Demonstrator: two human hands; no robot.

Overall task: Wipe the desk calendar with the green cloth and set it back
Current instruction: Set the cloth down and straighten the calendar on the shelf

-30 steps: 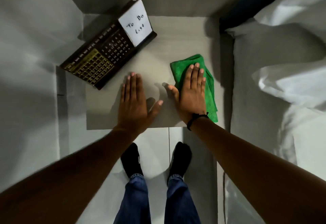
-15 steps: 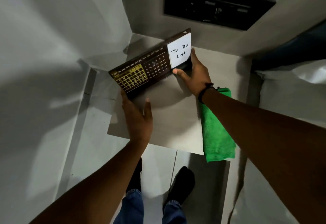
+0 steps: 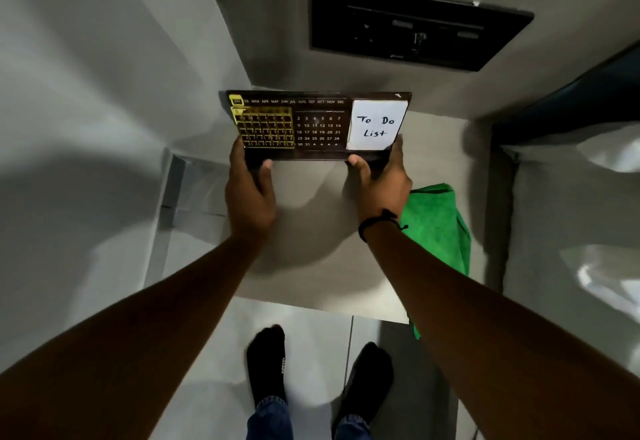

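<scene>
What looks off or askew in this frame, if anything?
One thing: the green cloth lies at the right side of the table with its near end hanging over the front edge. The desk calendar is held level in the left hand and right hand; no damage visible.

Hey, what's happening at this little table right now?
A person is holding the desk calendar with both hands: the left hand grips its lower left corner, the right hand its lower right, by the "To Do List" note. The green cloth lies untouched on the table's right edge, partly hanging over. No wiping is under way.
</scene>
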